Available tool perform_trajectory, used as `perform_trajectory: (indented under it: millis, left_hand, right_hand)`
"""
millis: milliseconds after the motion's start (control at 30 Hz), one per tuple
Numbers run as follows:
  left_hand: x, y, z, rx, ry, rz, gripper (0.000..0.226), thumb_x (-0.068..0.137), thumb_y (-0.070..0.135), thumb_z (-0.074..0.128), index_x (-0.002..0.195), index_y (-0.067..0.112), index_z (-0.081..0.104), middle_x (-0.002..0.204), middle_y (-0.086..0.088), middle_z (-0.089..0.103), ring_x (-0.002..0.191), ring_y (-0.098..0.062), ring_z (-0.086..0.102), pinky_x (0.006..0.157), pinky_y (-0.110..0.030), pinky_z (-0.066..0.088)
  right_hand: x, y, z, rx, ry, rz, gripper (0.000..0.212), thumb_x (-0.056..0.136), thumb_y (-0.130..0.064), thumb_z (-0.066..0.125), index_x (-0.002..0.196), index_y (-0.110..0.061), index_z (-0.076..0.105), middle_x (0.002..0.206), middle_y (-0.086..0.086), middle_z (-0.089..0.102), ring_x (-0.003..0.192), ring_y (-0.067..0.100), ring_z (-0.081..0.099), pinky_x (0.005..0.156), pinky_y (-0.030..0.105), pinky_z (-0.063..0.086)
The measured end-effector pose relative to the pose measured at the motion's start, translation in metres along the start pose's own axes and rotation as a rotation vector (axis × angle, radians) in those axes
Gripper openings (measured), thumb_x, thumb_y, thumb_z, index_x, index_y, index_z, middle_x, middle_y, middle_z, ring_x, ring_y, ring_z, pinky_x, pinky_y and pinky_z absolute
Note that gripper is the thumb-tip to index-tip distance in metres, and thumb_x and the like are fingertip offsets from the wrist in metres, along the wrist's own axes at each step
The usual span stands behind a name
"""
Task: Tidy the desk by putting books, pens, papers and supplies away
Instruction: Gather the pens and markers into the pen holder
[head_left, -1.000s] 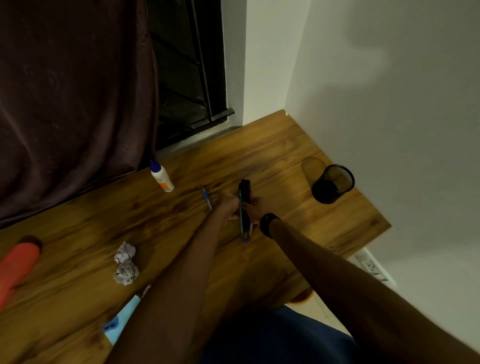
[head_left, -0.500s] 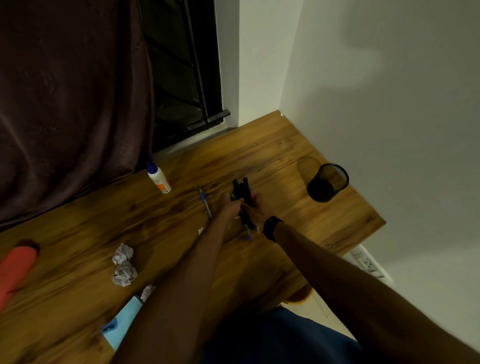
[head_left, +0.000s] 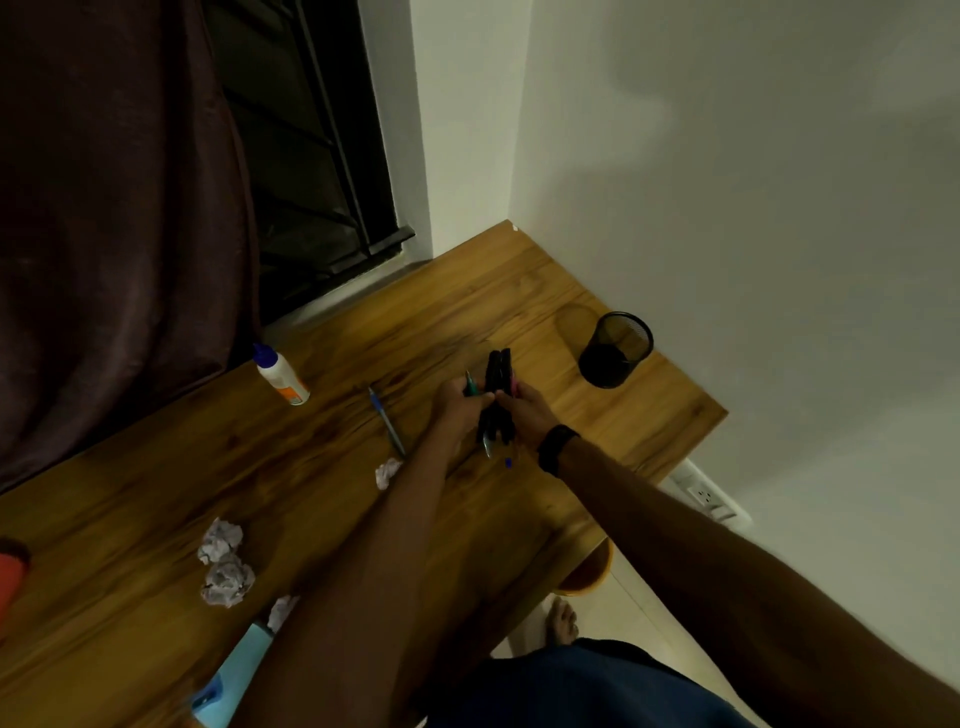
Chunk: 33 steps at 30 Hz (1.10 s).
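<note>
Both forearms are bare, without sleeves. The right wrist wears a black band (head_left: 557, 448). Dark blue clothing (head_left: 582, 686) shows at 6 o'clock.

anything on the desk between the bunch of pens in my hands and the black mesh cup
Nothing visible. Both hands, left hand and right hand, grip the bunch of pens, and only bare desk lies between it and the mesh cup. The loose blue pen lies on the other side.
</note>
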<state>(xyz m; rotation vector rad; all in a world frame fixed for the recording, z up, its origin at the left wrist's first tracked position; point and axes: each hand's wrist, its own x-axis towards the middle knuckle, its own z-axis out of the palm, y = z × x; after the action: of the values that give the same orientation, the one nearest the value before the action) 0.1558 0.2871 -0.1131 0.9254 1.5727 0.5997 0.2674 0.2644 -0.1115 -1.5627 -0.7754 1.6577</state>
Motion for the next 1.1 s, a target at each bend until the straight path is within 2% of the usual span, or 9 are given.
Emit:
perform_trajectory:
  millis: [167,333,467,533,633,700,800,967,1100]
  left_hand:
    - [-0.009,0.008,0.021,0.025,-0.007,0.034,0.010,0.091,0.004,0.059,0.099,0.011,0.061,0.099,-0.010,0.066,0.097,-0.027,0.065,0.086,-0.043,0.054]
    - [-0.016,0.023,0.041,0.042,-0.006,0.052,0.011,0.093,0.003,0.056,0.101,0.006,0.063,0.096,-0.011,0.065,0.088,-0.023,0.063,0.067,-0.030,0.050]
    - [-0.022,0.037,0.059,-0.158,-0.001,0.019,0.011,0.096,0.006,0.051,0.098,0.011,0.061,0.099,-0.010,0.068,0.091,-0.023,0.066,0.075,-0.035,0.052]
    - [-0.021,0.045,0.069,-0.266,0.022,0.014,0.017,0.097,0.006,0.048,0.092,0.018,0.060,0.095,-0.007,0.068,0.088,-0.020,0.066,0.080,-0.037,0.050]
    - [-0.020,0.057,0.083,-0.358,0.048,0.008,0.021,0.099,0.005,0.044,0.091,0.017,0.058,0.083,-0.004,0.063,0.075,-0.016,0.060,0.070,-0.032,0.046]
    - [-0.021,0.066,0.094,-0.399,0.031,0.004,0.019,0.100,0.004,0.042,0.103,0.012,0.059,0.083,-0.005,0.061,0.074,-0.017,0.059,0.069,-0.031,0.049]
    - [-0.023,0.076,0.109,-0.450,0.003,0.024,0.023,0.101,0.004,0.041,0.116,0.010,0.057,0.087,-0.006,0.062,0.079,-0.018,0.061,0.072,-0.033,0.053]
    - [-0.028,0.080,0.120,-0.519,0.004,0.029,0.023,0.101,0.002,0.039,0.118,0.007,0.053,0.089,-0.007,0.062,0.083,-0.021,0.063,0.087,-0.044,0.052]
    - [-0.031,0.081,0.120,-0.518,0.023,0.024,0.019,0.101,0.001,0.039,0.115,0.006,0.052,0.088,-0.007,0.062,0.083,-0.022,0.064,0.091,-0.048,0.050]
  right_hand:
    - [-0.001,-0.001,-0.020,-0.070,0.071,-0.040,0.027,0.100,-0.012,0.048,0.125,-0.001,0.049,0.106,0.015,0.061,0.083,0.023,0.061,0.064,0.030,0.051]
    - [-0.005,-0.011,-0.048,-0.170,0.064,-0.111,0.022,0.097,-0.008,0.052,0.117,-0.012,0.045,0.099,0.006,0.057,0.077,0.013,0.058,0.062,0.022,0.050]
    - [-0.008,-0.029,-0.073,-0.224,0.035,-0.234,0.023,0.096,-0.006,0.051,0.116,-0.018,0.050,0.086,0.002,0.059,0.071,0.014,0.058,0.063,0.026,0.051]
    - [-0.008,-0.040,-0.090,-0.222,0.005,-0.297,0.032,0.097,-0.007,0.048,0.127,-0.017,0.044,0.078,0.003,0.055,0.066,0.016,0.054,0.061,0.029,0.049]
    - [-0.004,-0.062,-0.122,-0.176,-0.033,-0.357,0.033,0.099,-0.004,0.042,0.130,-0.014,0.040,0.070,0.004,0.049,0.059,0.015,0.049,0.057,0.030,0.046]
    - [0.001,-0.081,-0.143,-0.023,-0.049,-0.327,0.039,0.100,-0.003,0.038,0.135,-0.019,0.037,0.068,0.004,0.047,0.057,0.015,0.049,0.055,0.028,0.046]
    - [0.012,-0.102,-0.170,0.199,-0.021,-0.302,0.034,0.098,0.003,0.034,0.127,-0.014,0.037,0.072,0.003,0.045,0.058,0.014,0.048,0.055,0.025,0.049]
    - [0.028,-0.113,-0.182,0.133,0.008,-0.352,0.032,0.092,0.010,0.035,0.103,-0.020,0.043,0.074,0.002,0.045,0.064,0.015,0.044,0.066,0.028,0.043]
    - [0.036,-0.107,-0.179,-0.058,0.016,-0.406,0.038,0.091,0.003,0.043,0.122,-0.020,0.042,0.089,-0.002,0.051,0.079,0.015,0.051,0.074,0.029,0.045]
